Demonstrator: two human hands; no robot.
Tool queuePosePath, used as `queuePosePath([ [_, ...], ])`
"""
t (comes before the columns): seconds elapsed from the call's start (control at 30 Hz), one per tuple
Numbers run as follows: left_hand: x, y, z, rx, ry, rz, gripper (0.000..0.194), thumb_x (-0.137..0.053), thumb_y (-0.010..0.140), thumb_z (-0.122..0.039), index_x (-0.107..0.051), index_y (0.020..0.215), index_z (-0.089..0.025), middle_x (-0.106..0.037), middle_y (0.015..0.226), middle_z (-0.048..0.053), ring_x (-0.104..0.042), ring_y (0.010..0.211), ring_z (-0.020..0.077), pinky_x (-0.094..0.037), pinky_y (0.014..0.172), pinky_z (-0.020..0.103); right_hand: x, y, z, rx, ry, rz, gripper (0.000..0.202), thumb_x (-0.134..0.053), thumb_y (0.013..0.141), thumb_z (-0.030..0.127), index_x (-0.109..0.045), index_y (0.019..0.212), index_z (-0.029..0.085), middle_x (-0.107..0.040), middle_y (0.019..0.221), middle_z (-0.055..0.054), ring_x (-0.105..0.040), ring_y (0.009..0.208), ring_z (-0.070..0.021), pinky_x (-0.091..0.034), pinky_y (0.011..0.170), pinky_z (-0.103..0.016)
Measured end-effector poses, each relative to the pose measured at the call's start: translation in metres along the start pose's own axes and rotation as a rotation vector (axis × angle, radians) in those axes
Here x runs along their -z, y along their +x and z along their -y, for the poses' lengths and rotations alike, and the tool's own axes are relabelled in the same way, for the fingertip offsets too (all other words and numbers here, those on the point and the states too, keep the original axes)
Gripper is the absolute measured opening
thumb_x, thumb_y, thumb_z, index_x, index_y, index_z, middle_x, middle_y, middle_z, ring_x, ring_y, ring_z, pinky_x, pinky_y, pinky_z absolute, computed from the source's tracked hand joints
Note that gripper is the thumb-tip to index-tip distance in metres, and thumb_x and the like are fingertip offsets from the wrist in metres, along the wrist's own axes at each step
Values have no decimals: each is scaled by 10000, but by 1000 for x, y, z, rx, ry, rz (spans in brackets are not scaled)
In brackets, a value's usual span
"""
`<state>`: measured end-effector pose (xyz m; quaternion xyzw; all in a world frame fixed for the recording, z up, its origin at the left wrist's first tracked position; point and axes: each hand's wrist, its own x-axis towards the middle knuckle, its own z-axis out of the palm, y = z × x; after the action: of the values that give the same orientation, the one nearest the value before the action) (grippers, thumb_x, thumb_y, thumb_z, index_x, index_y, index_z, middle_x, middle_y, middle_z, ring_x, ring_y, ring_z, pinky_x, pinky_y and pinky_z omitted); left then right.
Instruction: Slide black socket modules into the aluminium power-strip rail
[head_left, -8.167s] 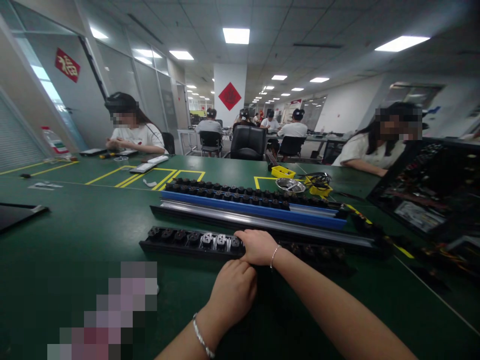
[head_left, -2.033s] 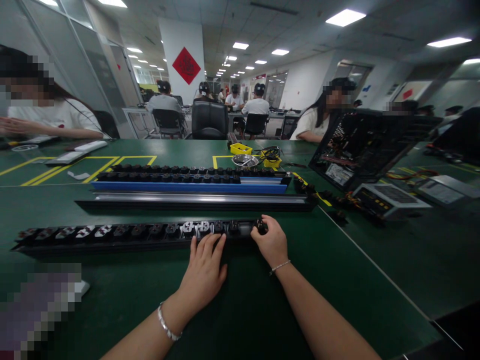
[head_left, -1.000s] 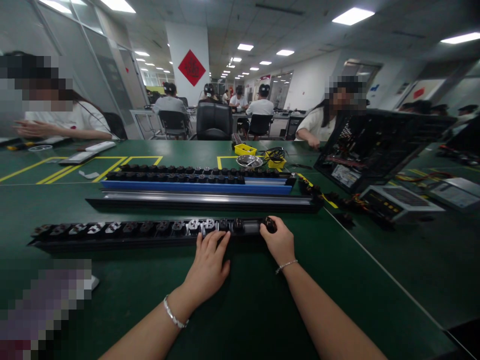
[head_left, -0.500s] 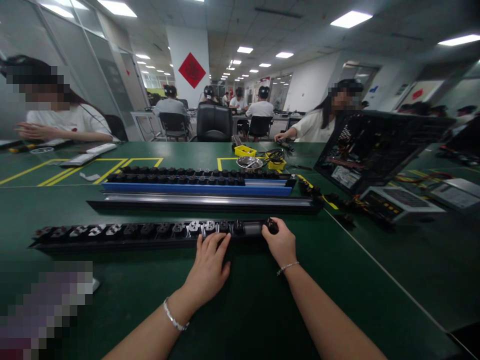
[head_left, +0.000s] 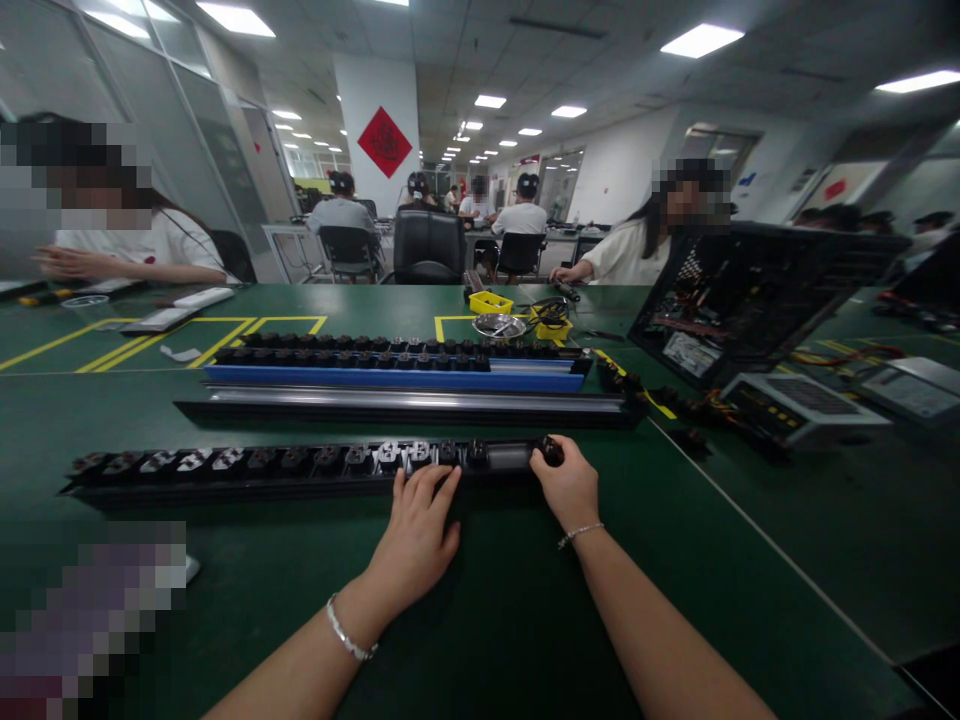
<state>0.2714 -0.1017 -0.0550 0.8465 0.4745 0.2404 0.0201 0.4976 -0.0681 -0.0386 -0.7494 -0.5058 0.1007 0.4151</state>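
A long black rail (head_left: pixel 247 490) lies across the green table in front of me, with a row of socket modules (head_left: pixel 292 460) seated along it, some black and some with pale faces. My left hand (head_left: pixel 420 530) rests its outstretched fingertips on the near edge of this rail, beside the modules right of its middle. At the rail's right end, my right hand (head_left: pixel 568 485) pinches a black socket module (head_left: pixel 553 452) between thumb and fingers. A bare stretch of channel (head_left: pixel 510 457) shows between that module and the last one in the row.
Behind lie an unfilled black rail (head_left: pixel 420 402) and a blue rail (head_left: pixel 375 376) with modules. Loose black parts (head_left: pixel 682 405), a power supply (head_left: pixel 802 410) and an open computer case (head_left: pixel 735 300) stand right. A blurred object (head_left: pixel 90 620) is at front left. Co-workers sit across the table.
My right hand has shifted slightly to the right with the black socket module. My left hand stays in place on the rail.
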Motion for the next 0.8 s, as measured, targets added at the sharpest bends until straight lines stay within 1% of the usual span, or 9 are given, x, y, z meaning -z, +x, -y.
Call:
queuePosePath([
  [0.43, -1, 0, 0, 5, 20, 0, 590, -454, 779, -153, -328, 1353, -211, -424, 1312, 93, -332, 1264, 259, -146, 1084, 579, 7, 5, -3, -58, -47, 7, 322, -533, 696, 368, -620, 962, 209, -666, 876, -34, -610, 788, -179, -450, 703, -272],
  [0.63, 0, 0, 0, 1, 7, -9, 604, -455, 774, -150, -319, 1358, -218, -428, 1307, 95, -334, 1263, 264, -152, 1079, 585, 25, 20, -18, -179, -156, -34, 353, -530, 701, 397, -623, 992, 220, -661, 828, -43, -600, 756, -192, -439, 675, -284],
  [0.8, 1, 1, -1, 8, 0, 1, 603, -453, 780, -153, -314, 1362, -228, -426, 1311, 91, -338, 1261, 265, -161, 1075, 589, 43, 36, -35, -250, -213, -84, 397, -526, 697, 430, -618, 1016, 213, -658, 833, -63, -597, 741, -211, -447, 669, -307],
])
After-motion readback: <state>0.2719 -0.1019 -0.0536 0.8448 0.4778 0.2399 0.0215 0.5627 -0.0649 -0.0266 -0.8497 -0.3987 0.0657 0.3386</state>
